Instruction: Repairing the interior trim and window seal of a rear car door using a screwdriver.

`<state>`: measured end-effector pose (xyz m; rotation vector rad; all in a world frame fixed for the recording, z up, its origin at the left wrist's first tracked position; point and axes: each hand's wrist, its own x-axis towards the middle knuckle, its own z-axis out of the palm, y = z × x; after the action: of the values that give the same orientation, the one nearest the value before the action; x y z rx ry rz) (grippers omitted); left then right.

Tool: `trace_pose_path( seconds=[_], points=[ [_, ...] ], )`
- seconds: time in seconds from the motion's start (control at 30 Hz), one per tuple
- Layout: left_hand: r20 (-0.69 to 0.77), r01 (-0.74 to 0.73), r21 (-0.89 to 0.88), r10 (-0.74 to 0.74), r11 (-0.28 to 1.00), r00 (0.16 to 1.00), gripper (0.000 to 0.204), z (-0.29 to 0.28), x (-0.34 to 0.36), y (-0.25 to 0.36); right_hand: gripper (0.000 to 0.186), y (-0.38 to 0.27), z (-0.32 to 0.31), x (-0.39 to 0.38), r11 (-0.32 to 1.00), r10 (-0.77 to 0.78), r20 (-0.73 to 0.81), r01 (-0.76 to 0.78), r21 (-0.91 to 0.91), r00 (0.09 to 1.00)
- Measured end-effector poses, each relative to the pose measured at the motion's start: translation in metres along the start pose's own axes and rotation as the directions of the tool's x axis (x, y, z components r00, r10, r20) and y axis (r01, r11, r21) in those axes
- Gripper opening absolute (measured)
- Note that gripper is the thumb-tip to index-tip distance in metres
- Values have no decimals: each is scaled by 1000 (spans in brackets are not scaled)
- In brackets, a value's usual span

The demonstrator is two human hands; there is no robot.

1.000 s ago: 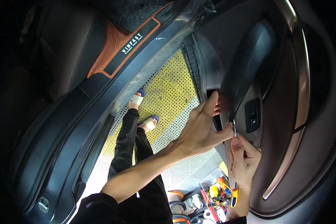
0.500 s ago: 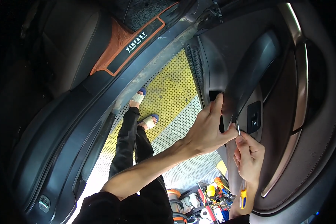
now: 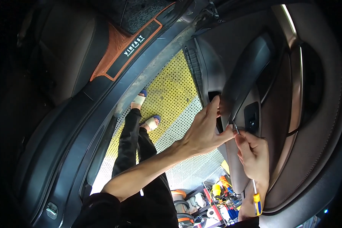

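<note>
Here I'm looking down at an open car door (image 3: 315, 125), its inner trim panel filling the right of the view. My left hand (image 3: 203, 131) reaches across from the lower middle and rests on the panel's near edge beside the armrest (image 3: 247, 79); its fingers (image 3: 213, 108) are spread and pressed flat against the trim, holding nothing, which I judge is to steady the panel or feel along the seam. My right hand (image 3: 254, 155) sits just right of it, fingers closed around a screwdriver (image 3: 254, 190). The thin metal shaft runs up through the fist, and its tip pokes out at the top, right at the gap beside the dark window switch (image 3: 252, 119). The yellow and blue handle hangs below the hand, near the bottom edge. Held that way, choked up on the shaft, the tool looks set for a short, careful pry at the seam and not for turning a screw, though I cannot tell whether the tip is actually in the gap.

Left of the door, the dark sill (image 3: 114, 125) curves from the far right to the near left, with an orange-edged mat (image 3: 121, 53) beyond it. Between sill and door lies a perforated yellow floor (image 3: 171, 91), where my sandalled feet (image 3: 146, 112) stand. Near the bottom, a tray of assorted tools (image 3: 216, 197) sits close, well placed for a quick swap.
</note>
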<state>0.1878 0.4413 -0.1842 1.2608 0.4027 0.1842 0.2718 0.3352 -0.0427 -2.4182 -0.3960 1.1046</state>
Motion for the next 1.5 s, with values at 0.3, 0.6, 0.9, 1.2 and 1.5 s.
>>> trace_pose_path(
  seconds=[0.3,0.6,0.9,1.2,1.5],
  points=[
    [-19,62,-91,-64,994,998,65,-3,-1,10,26,-12,4,1,1000,9,7,-9,-17,1000],
    [-8,84,-69,-84,994,996,66,-2,2,11,27,-26,-11,13,991,130,115,-130,-10,985],
    [0,71,-73,-71,995,997,71,-8,3,11,30,-41,3,10,985,37,-9,-38,-168,999],
    [74,45,-106,-37,993,997,73,-16,1,-2,28,-48,29,6,967,16,-186,-62,-246,982],
    [61,16,-183,-5,983,998,69,-16,3,5,26,-35,5,14,987,157,19,-157,21,987]
  ],
)
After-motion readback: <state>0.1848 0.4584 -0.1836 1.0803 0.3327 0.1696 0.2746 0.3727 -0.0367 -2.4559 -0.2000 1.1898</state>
